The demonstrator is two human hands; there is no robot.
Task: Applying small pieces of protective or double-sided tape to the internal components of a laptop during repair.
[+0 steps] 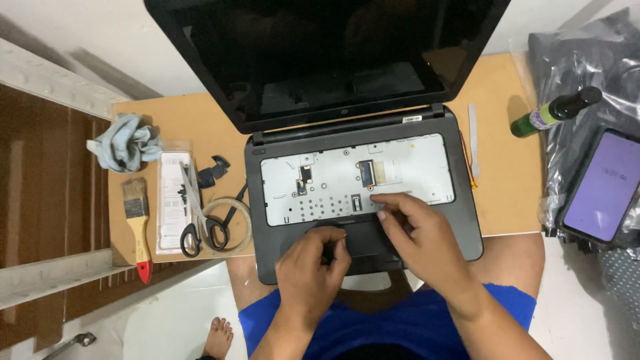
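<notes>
Both hands are on the open laptop (pixel 363 180): the left hand (pixel 310 270) curls loosely at its touchpad, holding nothing. The right hand (pixel 420 233) presses flat fingers, grip open, on the bare metal tray (pixel 413 167). Scissors (pixel 200 220) lie left of the laptop.

The person wears bright blue cloth shorts (pixel 393 327) that cover the lap and the upper thighs. Both forearms are bare, with no sleeves, and the hands, left (pixel 310 273) and right (pixel 420 237), carry no gloves, rings or watch. One foot (pixel 219 337) is bare.
</notes>
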